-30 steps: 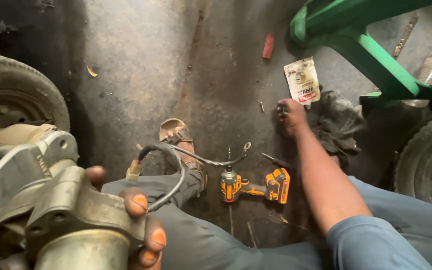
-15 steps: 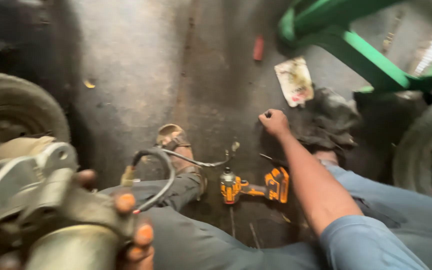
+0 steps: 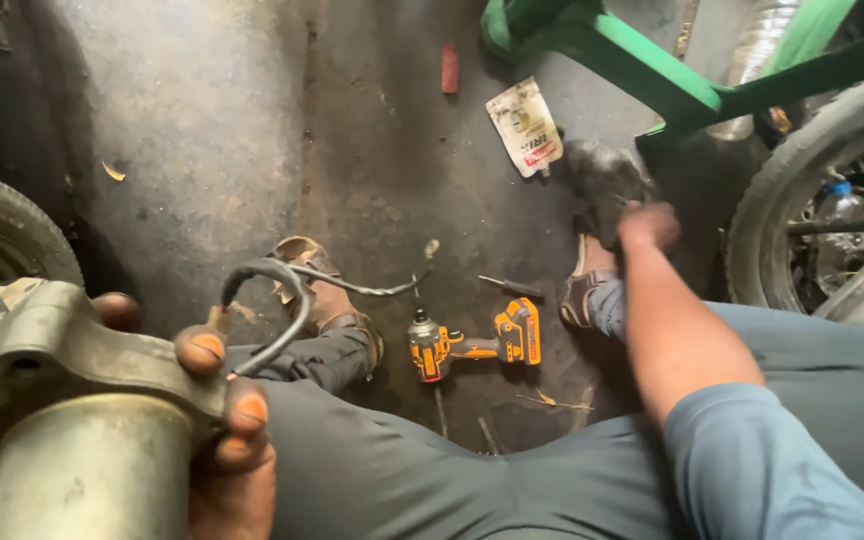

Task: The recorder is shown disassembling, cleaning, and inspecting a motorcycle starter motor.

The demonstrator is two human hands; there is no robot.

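Note:
My left hand [image 3: 232,440] is shut on a heavy grey metal casting [image 3: 62,400] at the lower left, fingers wrapped over its flange. A black hose [image 3: 277,300] curls out from beside that hand. My right hand [image 3: 647,225] reaches forward to the right with its fingers curled, blurred, against the lower edge of a dark rag [image 3: 602,175] on the floor. Whether it grips the rag is unclear. An orange cordless impact driver [image 3: 472,345] lies on the floor between my legs, with a small screwdriver [image 3: 512,288] just beyond it.
A tyre [image 3: 2,235] stands at the left and another wheel [image 3: 802,200] at the right. A green metal frame [image 3: 632,70] crosses the top right. A crumpled packet [image 3: 524,125] and a small red piece [image 3: 449,68] lie on the stained concrete floor. My sandalled feet [image 3: 317,290] rest ahead.
My right hand has shifted to the right, from the bare floor onto the edge of the dark rag. My left hand keeps its hold on the casting.

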